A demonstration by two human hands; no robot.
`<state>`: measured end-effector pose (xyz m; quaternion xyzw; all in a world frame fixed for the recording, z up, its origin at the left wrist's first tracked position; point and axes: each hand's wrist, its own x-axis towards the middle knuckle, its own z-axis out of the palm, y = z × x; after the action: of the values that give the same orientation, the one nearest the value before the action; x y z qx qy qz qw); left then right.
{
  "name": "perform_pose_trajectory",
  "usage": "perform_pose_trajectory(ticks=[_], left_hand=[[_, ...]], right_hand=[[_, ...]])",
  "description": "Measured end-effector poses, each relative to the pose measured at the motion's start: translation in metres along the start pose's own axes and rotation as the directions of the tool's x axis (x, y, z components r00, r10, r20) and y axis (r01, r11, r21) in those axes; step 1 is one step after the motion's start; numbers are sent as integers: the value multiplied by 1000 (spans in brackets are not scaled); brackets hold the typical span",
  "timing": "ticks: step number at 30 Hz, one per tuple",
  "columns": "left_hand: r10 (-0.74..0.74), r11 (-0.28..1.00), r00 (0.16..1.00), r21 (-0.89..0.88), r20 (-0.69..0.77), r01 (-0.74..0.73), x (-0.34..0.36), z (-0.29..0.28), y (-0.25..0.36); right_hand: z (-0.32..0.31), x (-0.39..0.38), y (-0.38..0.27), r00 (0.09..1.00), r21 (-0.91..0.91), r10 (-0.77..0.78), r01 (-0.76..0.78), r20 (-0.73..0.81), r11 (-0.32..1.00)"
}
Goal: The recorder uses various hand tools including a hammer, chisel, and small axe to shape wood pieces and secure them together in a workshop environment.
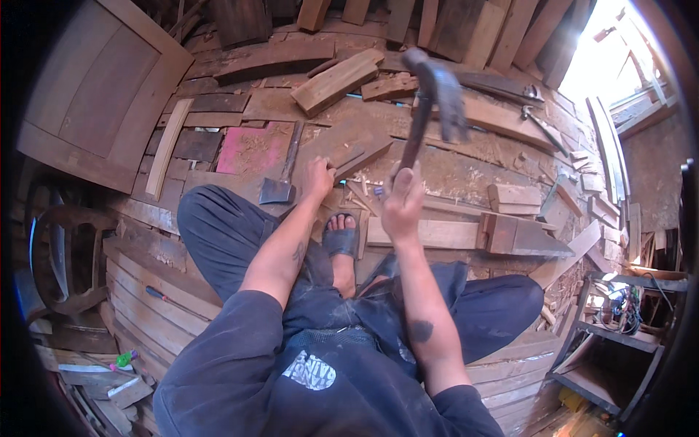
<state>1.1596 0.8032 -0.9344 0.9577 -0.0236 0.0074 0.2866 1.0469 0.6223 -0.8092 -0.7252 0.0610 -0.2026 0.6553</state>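
Note:
My right hand [403,200] is closed round the handle of a claw hammer [421,124]. The hammer is raised above the floor, its head blurred by motion. My left hand [319,177] is closed on a narrow, flat, chisel-like piece [348,159], partly hidden by the fingers. That piece lies over a thick wooden block [368,146] in front of my sandalled foot [341,237]. To the left of my left hand, a hatchet [277,191] rests on the floor with its handle pointing away from me.
Several timber offcuts [338,81] and wood shavings cover the plank floor. A second hammer [546,131] and a handsaw [502,85] lie far right. At left are a panelled wooden door [98,95] and a screwdriver [167,297]. A shelf unit [619,335] stands at right.

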Motion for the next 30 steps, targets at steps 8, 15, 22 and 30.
perform_pose_trajectory(ticks=[8, 15, 22, 30], left_hand=[[-50, 997, 997, -54, 56, 53, 6, -1, 3], [-73, 997, 992, -22, 105, 76, 11, 2, 0], [-2, 1000, 998, -30, 59, 4, -1, 1, -3], [-6, 999, 995, 33, 101, 3, -2, -6, 2]], right_hand=[[5, -46, 72, 883, -540, 467, -375, 39, 753], [-3, -33, 84, 818, -487, 574, -487, 38, 725], [0, -18, 27, 961, -196, 277, -268, 17, 943], [0, -26, 55, 983, -347, 163, -124, 85, 929]])
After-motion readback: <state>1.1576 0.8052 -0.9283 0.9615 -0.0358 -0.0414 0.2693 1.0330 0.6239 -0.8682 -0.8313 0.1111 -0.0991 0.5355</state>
